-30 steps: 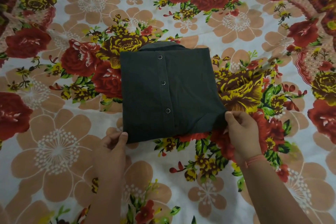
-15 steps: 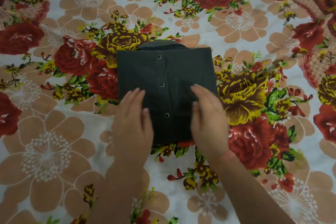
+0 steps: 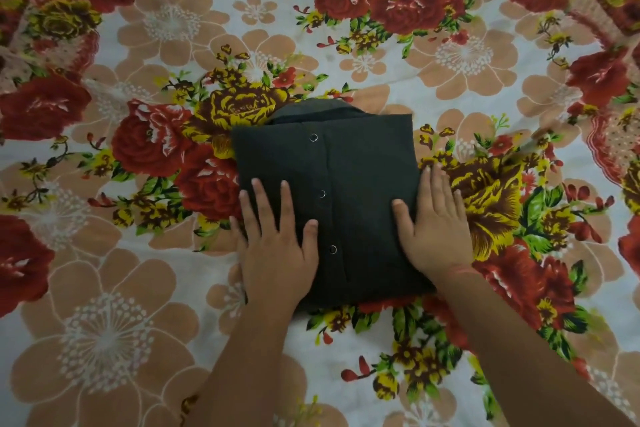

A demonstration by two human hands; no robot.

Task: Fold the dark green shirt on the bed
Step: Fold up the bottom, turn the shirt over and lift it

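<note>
Folded dark green shirt (image 3: 349, 184) lay square directly ahead, placket axis running away from the person; left hand (image 3: 277, 246) and right hand (image 3: 434, 229) pressed flat, fingers straight, on opposite sides.

The dark green shirt (image 3: 363, 177) lies folded into a flat, nearly square packet, front side up, near the middle of the floral bed sheet (image 3: 104, 340). Its placket runs down the packet's centre, carrying three metal snaps (image 3: 322, 193) in a line. The collar (image 3: 311, 111) shows as a low hump along the packet's far edge, and the whole packet sits slightly turned on the sheet
</note>
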